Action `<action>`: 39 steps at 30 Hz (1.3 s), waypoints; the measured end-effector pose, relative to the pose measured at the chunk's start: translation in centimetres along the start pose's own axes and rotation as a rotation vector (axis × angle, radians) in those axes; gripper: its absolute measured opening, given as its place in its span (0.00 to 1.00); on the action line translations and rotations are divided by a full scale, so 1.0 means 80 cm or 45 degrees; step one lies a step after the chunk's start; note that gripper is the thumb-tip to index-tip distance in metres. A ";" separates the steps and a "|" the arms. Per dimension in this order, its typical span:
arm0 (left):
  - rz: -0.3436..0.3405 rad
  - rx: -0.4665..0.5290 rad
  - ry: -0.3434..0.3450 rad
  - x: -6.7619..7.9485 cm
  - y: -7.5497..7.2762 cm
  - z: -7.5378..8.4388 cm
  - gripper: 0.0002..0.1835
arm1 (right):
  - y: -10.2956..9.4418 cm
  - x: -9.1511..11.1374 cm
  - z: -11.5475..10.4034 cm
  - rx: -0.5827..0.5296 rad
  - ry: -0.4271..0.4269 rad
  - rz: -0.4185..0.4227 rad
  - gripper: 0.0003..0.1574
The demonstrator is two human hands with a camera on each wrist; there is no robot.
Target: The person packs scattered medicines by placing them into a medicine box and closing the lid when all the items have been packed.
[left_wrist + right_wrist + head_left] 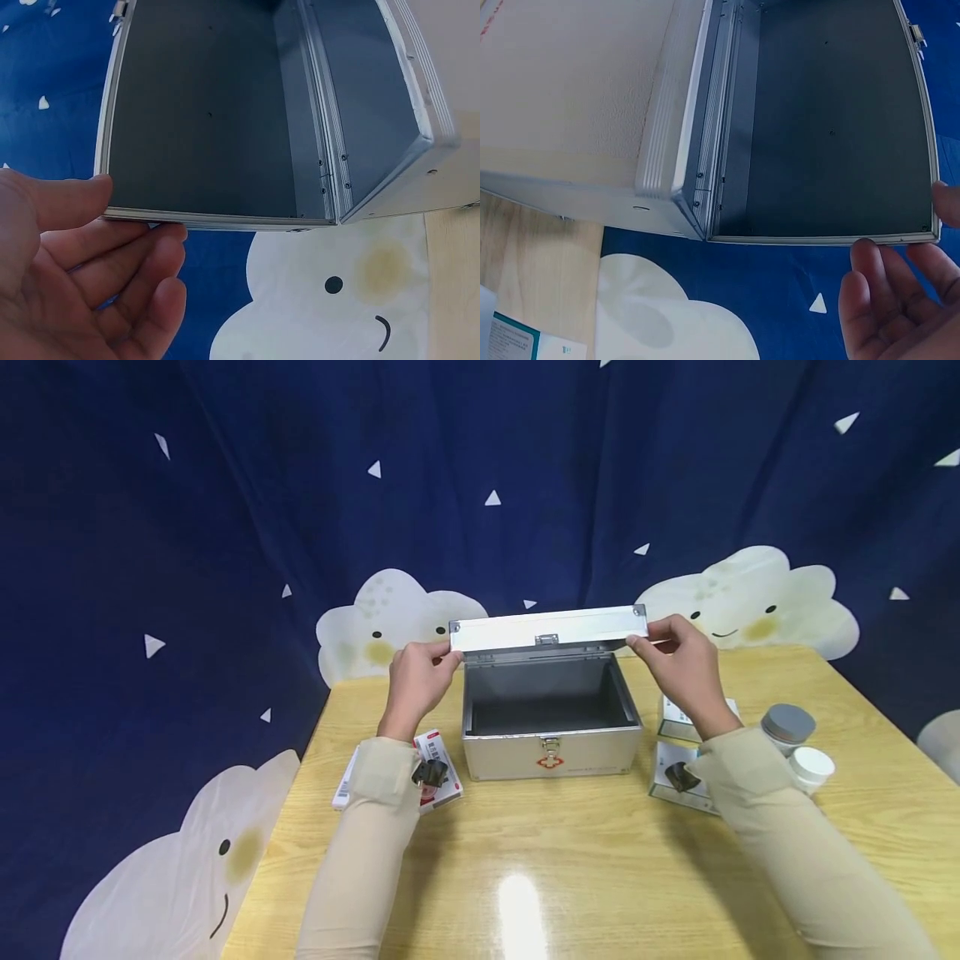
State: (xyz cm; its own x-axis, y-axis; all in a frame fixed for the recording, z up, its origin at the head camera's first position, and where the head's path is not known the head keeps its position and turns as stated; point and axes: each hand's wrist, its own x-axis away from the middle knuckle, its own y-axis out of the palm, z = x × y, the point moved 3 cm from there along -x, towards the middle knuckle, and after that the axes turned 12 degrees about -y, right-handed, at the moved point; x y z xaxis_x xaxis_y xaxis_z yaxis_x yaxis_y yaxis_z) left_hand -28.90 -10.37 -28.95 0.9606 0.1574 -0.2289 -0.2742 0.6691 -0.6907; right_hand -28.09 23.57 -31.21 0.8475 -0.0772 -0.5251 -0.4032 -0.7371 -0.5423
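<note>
A silver metal first-aid box with a red cross emblem and a front latch stands on the table, its raised lid hinged at the back. Its grey interior shows nothing inside. My left hand pinches the lid's left corner; in the left wrist view the thumb lies on the lid's rim, with the fingers of the left hand against the side. At the opposite corner, my right hand grips the lid likewise. Part of the right thumb is cut off in the right wrist view, beside the lid's inner face.
White-and-red medicine boxes lie left of the first-aid box, partly behind my left sleeve. White medicine cartons, a grey-capped bottle and a white-capped bottle stand at the right. A dark blue curtain hangs behind the wooden table.
</note>
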 end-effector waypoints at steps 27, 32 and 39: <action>-0.021 0.014 0.026 -0.007 0.006 0.021 0.13 | -0.018 -0.009 0.004 0.027 0.042 0.052 0.33; -0.005 -0.007 0.036 -0.010 0.005 0.023 0.13 | -0.015 -0.013 0.006 0.016 0.038 0.053 0.33; -0.006 -0.030 0.025 -0.011 0.005 0.022 0.13 | -0.012 -0.014 0.008 0.021 0.031 0.052 0.32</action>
State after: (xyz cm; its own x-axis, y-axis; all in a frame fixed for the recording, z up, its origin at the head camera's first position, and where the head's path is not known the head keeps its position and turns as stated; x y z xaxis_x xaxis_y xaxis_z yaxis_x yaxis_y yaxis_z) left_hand -29.81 -9.00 -27.82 0.9609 0.1395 -0.2390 -0.2708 0.6527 -0.7076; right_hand -28.85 24.78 -30.53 0.8381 -0.1233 -0.5313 -0.4430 -0.7221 -0.5313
